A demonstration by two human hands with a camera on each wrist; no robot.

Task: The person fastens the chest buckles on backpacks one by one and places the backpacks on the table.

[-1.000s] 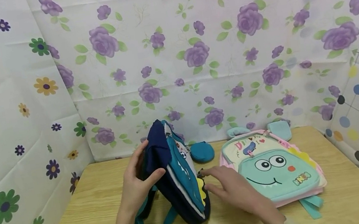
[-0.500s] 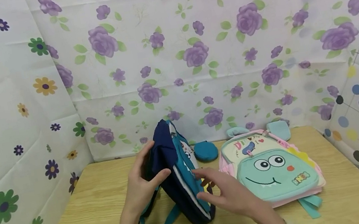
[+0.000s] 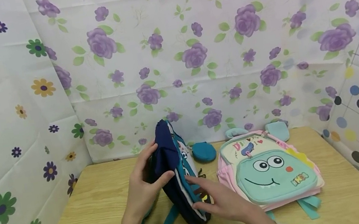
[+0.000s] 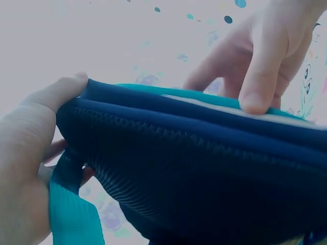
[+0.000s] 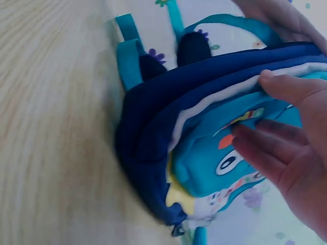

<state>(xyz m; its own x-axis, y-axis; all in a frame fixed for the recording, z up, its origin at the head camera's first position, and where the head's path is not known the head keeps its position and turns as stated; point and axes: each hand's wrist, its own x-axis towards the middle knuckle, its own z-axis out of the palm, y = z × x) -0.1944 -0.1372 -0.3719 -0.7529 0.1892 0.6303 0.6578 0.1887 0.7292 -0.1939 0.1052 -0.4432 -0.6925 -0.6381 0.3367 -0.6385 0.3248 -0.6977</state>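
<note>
A small navy and teal backpack [image 3: 166, 153] stands on edge on the table, turned sideways, with a cartoon eye and a yellow trim on its front. My left hand [image 3: 143, 188] holds its near side, the thumb on one face and the other fingers behind. In the left wrist view a teal strap [image 4: 76, 214] hangs beside that palm. My right hand [image 3: 223, 199] touches the front pocket [image 5: 204, 153] with extended fingers, while its thumb lies at the white piping [image 5: 214, 97]. The fingers behind the bag are partly hidden.
On the right a pink and mint backpack [image 3: 277, 174] with a smiling face lies on the wooden table [image 3: 86, 213]. A round teal pouch [image 3: 204, 152] lies behind the blue bag. Flowered cloth [image 3: 170, 51] hangs along the back.
My right hand has moved from the dark zipper pull at the bag's far side onto its front pocket and edge. The blue backpack has shifted slightly right; my left hand keeps its hold.
</note>
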